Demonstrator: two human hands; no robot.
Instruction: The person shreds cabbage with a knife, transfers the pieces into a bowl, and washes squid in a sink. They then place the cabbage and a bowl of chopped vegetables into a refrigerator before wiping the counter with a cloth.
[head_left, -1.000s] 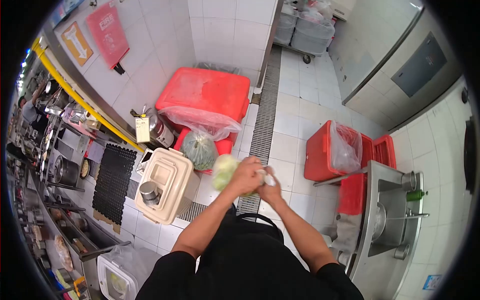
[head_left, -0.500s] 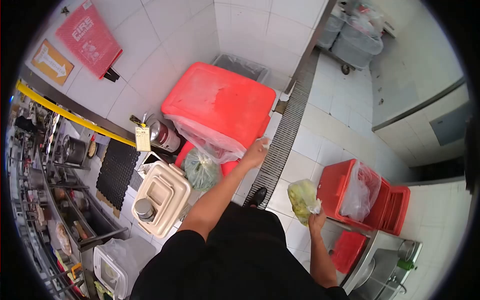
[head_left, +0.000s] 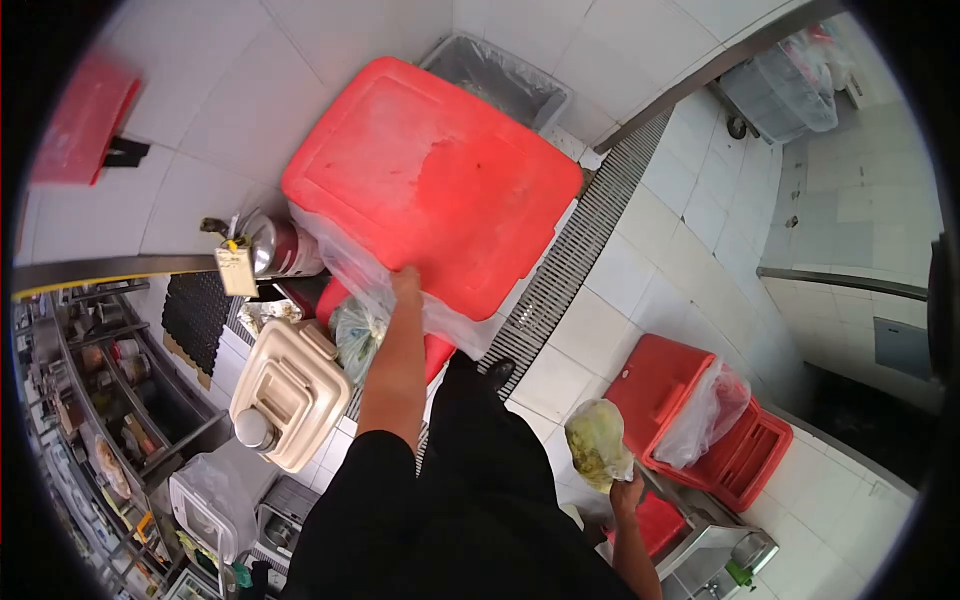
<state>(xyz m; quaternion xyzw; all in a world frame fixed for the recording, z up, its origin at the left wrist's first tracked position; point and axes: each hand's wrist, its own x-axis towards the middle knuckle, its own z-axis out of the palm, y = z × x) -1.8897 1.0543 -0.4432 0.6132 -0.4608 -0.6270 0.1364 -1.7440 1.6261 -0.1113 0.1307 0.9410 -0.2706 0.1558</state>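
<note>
White floor tiles (head_left: 620, 270) spread out to the right of the red lid (head_left: 430, 180), with a drain grate (head_left: 560, 285) running close along that side. Beyond the lid stands a grey bin (head_left: 555, 100); a beige tub (head_left: 300, 365) sits to its near left, with a tied bag of greens (head_left: 357, 338) between the two.

At the lid's near edge is the left hand (head_left: 405, 280). Its fingers are mostly out of sight there, so I cannot tell how firmly they grip. Loose liner (head_left: 345, 260) hangs out from under that same edge, right around the hand. The right hand (head_left: 627, 490) is closed on the neck of a clear bag (head_left: 597, 440) of pale green leaves, held well apart from the lid, to its near right, beside an open red bin (head_left: 650, 380).

For good handling, I would hook the fingertips on the lid's rim itself rather than on slippery plastic, and lift near the middle so it doesn't twist. Keep the bag's neck pinched and its bulge away from the bin's edge.
</note>
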